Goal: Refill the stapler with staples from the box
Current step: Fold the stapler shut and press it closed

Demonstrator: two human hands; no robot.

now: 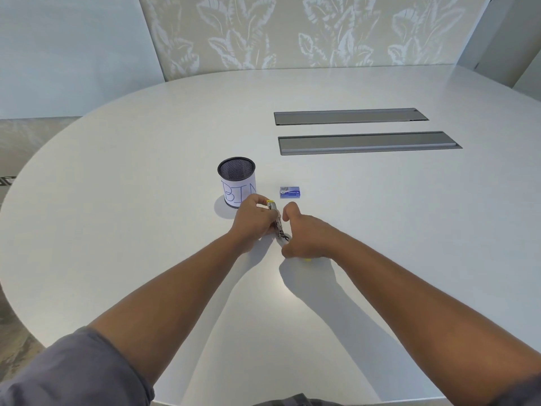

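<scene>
Left hand (252,221) curled around the far half of the opened stapler (277,221), fingers wrapped on it, yellow tip showing just above the knuckles; right hand (301,235) bent over the near end of the stapler, thumb raised, fingers curled down onto the table (380,230) with a bit of yellow below them, exact grip not possible to tell. Just beyond the stapler and slightly to its right, apart from both hands, the small blue staple box (290,192), closed and lying flat; beyond the stapler to the left, close to the left hand, a black mesh cup (236,180) with a paper label reading "BIN". Much farther beyond the stapler, to the right, two grey cable slots (360,130) set in the white tabletop.
</scene>
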